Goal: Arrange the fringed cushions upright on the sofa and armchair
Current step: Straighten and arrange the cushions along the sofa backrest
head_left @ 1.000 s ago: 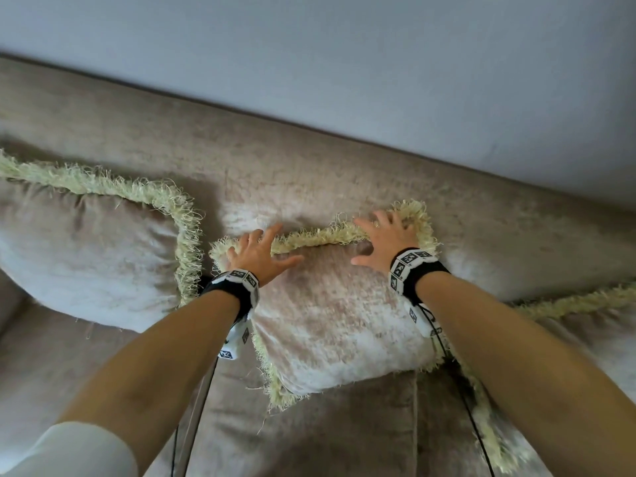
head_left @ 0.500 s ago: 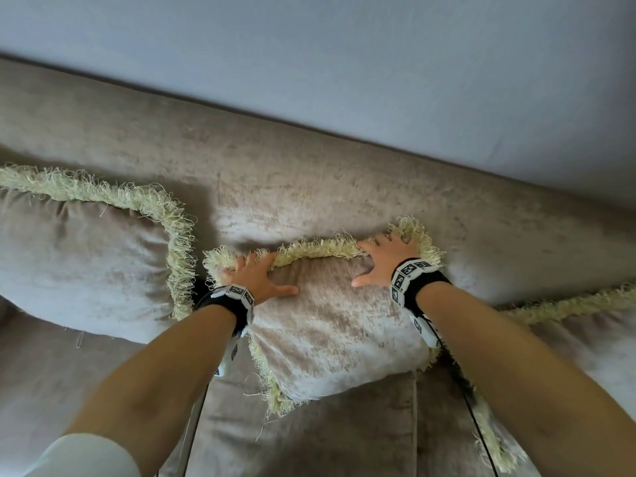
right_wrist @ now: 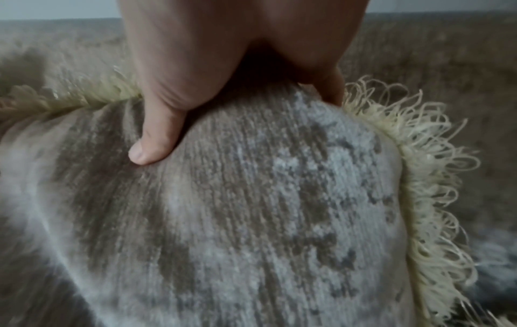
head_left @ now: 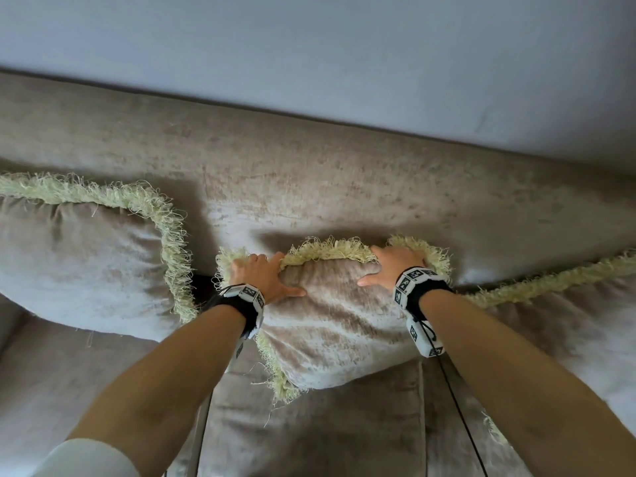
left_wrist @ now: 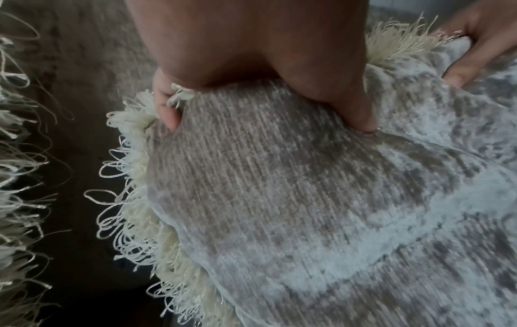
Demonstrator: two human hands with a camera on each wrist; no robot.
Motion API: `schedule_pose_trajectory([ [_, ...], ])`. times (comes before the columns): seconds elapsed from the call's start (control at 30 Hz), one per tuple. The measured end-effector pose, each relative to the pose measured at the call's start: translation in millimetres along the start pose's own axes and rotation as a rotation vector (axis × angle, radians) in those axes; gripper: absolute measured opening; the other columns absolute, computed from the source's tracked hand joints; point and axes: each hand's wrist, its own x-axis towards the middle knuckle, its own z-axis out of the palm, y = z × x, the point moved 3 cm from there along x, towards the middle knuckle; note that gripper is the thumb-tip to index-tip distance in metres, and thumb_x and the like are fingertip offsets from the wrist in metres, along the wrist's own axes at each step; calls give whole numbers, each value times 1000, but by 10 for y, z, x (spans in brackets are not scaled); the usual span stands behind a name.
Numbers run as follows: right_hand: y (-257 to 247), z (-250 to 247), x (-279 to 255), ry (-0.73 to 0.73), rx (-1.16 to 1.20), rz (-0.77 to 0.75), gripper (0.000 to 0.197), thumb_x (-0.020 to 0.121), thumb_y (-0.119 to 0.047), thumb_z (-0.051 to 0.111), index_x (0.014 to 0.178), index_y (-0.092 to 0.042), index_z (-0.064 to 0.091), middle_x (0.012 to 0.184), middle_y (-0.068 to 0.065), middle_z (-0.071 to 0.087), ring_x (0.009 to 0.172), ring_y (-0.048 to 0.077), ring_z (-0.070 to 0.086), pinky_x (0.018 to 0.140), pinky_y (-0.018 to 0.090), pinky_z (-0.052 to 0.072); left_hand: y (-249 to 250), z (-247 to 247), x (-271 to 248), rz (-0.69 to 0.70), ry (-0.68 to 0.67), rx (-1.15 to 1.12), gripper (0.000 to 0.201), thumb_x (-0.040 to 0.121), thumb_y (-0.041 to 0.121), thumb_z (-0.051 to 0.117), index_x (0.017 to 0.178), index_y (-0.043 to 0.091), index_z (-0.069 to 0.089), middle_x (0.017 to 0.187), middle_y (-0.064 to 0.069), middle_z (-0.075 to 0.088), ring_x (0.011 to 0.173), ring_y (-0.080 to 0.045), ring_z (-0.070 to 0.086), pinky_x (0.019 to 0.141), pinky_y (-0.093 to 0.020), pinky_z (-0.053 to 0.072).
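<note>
A beige velvet middle cushion (head_left: 337, 325) with pale yellow fringe leans against the sofa backrest (head_left: 309, 173). My left hand (head_left: 261, 273) grips its upper left corner, fingers curled over the fringe and thumb on the front. My right hand (head_left: 395, 266) grips the upper right corner the same way. In the left wrist view my left hand (left_wrist: 265, 88) digs its thumb into the cushion (left_wrist: 307, 199). The right wrist view shows my right hand (right_wrist: 238, 66) with its thumb pressed on the cushion (right_wrist: 238, 210). A larger left cushion (head_left: 86, 263) stands upright against the backrest.
A third fringed cushion (head_left: 568, 321) lies to the right, partly behind my right forearm. The sofa seat (head_left: 309, 425) stretches below the cushions. A plain grey wall (head_left: 309, 46) rises behind the backrest. The left cushion's fringe (left_wrist: 16, 177) hangs close to my left hand.
Both hands went from lying flat on the cushion's top to gripping its upper corners, fingers curled over the fringe. The cushion's top edge sits a little lower against the backrest.
</note>
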Motion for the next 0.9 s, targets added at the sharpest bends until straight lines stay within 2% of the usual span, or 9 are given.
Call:
schedule_pose_trajectory([
  [0.07,58,76,-42,-11,37,3,98,74,-81,53,151,-25,27,151,7,42,135,32,43,110,56,32,80,-28,-40,13,18,44,127,38,107,23,140,33,37,114,-5,67,115,-29,56,105,-56,34],
  [0.23,185,175,-182,-21,126,5,97,77,-76,57,152,-23,26,154,7,38,139,32,38,113,54,29,329,-109,-226,38,-17,188,96,61,96,41,126,26,48,90,2,71,93,-23,66,105,-46,36],
  [0.33,228,188,-283,-11,180,-16,94,78,-72,60,151,-21,31,151,7,42,136,31,42,112,49,33,407,-150,-278,52,-32,237,94,59,98,38,123,30,53,86,3,70,82,-22,66,84,-36,49],
  [0.4,268,160,-345,-7,228,-15,96,76,-71,63,150,-19,33,150,7,43,135,31,44,110,47,37,458,-209,-299,73,-23,257,97,53,101,34,128,42,52,80,6,67,72,-19,62,68,-30,49],
  [0.43,290,121,-384,-4,252,-11,97,75,-70,65,150,-18,34,150,8,43,135,31,44,110,45,38,481,-239,-308,75,-25,259,101,49,103,30,129,45,51,78,7,65,70,-18,60,66,-29,50],
  [0.53,378,-9,-495,20,295,12,98,72,-69,69,148,-16,37,150,8,43,135,31,43,110,42,37,558,-369,-357,118,-20,273,109,43,105,26,130,46,51,78,8,65,74,-18,63,69,-30,52],
  [0.67,456,-105,-625,50,348,61,101,70,-69,71,146,-10,39,150,10,43,134,30,44,107,38,38,672,-683,-443,185,-2,350,82,61,94,45,133,56,43,88,6,70,82,-20,67,68,-27,47],
  [0.77,387,-103,-672,24,403,90,105,69,-70,71,146,-7,39,149,12,43,134,31,45,107,38,40,648,-872,-400,152,29,418,101,42,104,33,118,43,60,78,8,68,74,-18,65,77,-34,52],
  [0.9,189,-70,-681,29,436,101,104,71,-71,69,146,-6,38,148,13,45,131,31,48,102,38,43,567,-999,-398,123,23,510,90,50,100,43,111,37,63,68,10,61,70,-16,62,85,-39,50],
])
